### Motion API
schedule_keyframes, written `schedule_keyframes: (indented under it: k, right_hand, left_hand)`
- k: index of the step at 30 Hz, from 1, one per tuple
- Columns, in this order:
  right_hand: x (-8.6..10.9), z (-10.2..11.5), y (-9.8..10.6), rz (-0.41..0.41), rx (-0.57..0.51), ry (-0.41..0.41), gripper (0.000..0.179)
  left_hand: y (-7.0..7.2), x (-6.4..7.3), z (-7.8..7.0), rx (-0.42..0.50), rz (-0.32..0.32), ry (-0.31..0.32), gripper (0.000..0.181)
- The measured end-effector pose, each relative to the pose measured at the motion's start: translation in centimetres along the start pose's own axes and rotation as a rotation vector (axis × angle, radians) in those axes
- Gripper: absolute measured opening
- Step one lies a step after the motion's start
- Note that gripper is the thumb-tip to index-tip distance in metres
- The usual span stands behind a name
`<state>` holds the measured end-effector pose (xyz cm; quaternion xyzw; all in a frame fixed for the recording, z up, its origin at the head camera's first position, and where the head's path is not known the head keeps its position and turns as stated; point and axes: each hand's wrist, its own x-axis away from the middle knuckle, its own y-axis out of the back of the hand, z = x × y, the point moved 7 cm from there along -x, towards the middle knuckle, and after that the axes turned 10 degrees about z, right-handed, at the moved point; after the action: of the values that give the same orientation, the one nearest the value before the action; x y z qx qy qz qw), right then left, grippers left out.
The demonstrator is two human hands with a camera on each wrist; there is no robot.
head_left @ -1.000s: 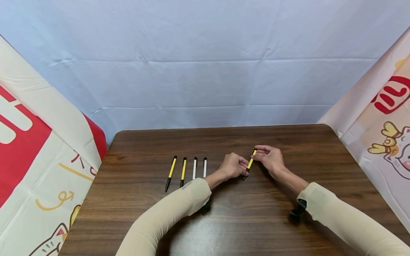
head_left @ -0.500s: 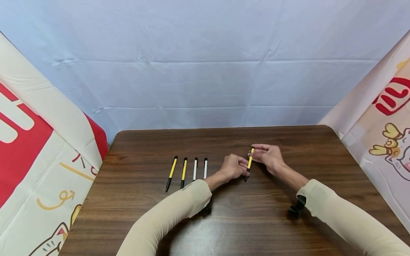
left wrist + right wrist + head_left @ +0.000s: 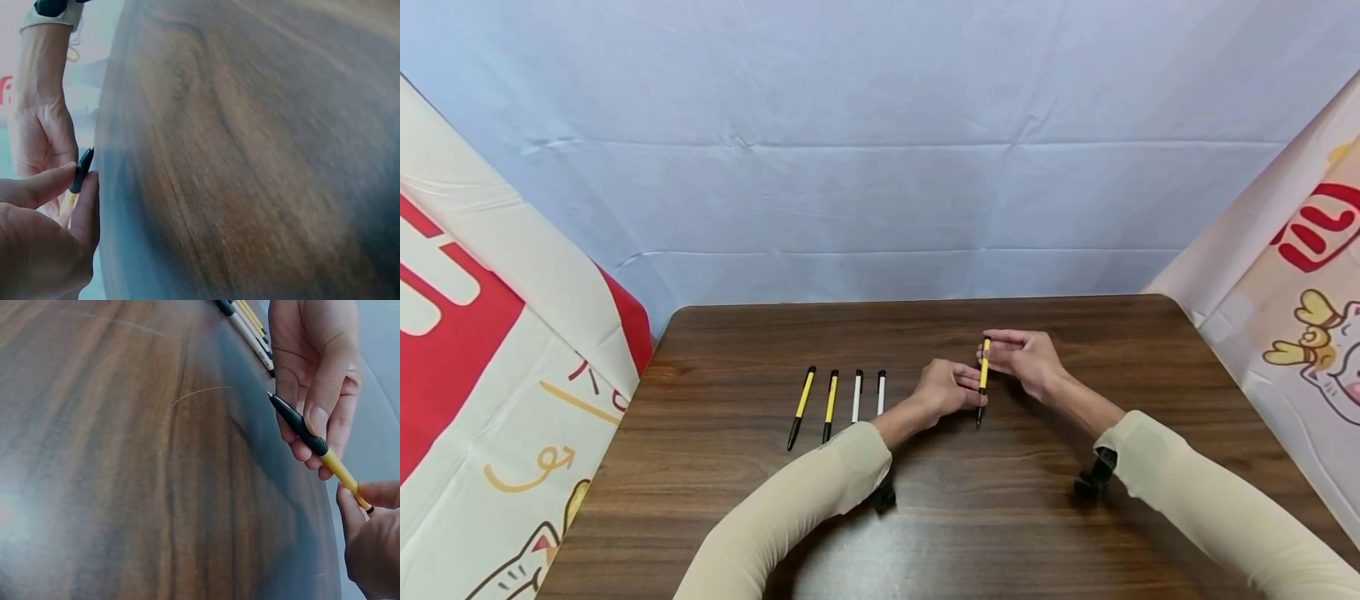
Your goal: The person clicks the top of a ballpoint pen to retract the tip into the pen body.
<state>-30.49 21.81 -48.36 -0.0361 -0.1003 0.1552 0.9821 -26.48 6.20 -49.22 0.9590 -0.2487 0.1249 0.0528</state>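
A yellow pen with a black grip (image 3: 984, 373) is held between both hands above the table, its black end toward the person. My left hand (image 3: 942, 390) pinches the black grip between thumb and fingers. Near the other end, my right hand (image 3: 1030, 363) pinches the yellow barrel. The right wrist view shows the pen (image 3: 337, 467) most fully, with a small metal point out at its black end. There the left thumb (image 3: 319, 415) lies on the grip. In the left wrist view only the dark grip (image 3: 82, 170) and a bit of yellow show.
To the left on the brown wooden table (image 3: 715, 492) lie two yellow pens, one outermost (image 3: 801, 407) and one beside it (image 3: 830, 404), then two white pens (image 3: 857, 396) (image 3: 881, 393). The left sleeve (image 3: 820, 471) hides some lower ends. A pale cloth (image 3: 880, 200) hangs behind.
The held pen has turned from slanting to nearly straight up and down in the head view. My right hand has shifted slightly left and away; the left hand has barely moved.
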Motion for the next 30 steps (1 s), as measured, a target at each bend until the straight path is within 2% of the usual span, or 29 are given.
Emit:
schedule_keyframes:
  k: [5,9,18,30]
  right_hand:
    - [-0.4,0.5,-0.5,0.029,-0.019,0.022,0.055]
    - [-0.5,0.7,-0.8,0.044,-0.012,0.021,0.053]
    - [-0.5,0.6,-1.2,0.090,0.013,-0.031,0.053]
    - [-0.7,0.7,-1.8,0.132,0.000,-0.036,0.050]
  left_hand:
    - [-0.2,0.1,0.0,0.173,0.037,0.019,0.039]
    - [-0.4,0.3,-0.1,0.247,0.055,0.029,0.040]
    - [-0.6,0.9,0.0,0.307,0.074,0.041,0.037]
    - [-0.4,1.3,0.0,0.358,0.035,0.031,0.033]
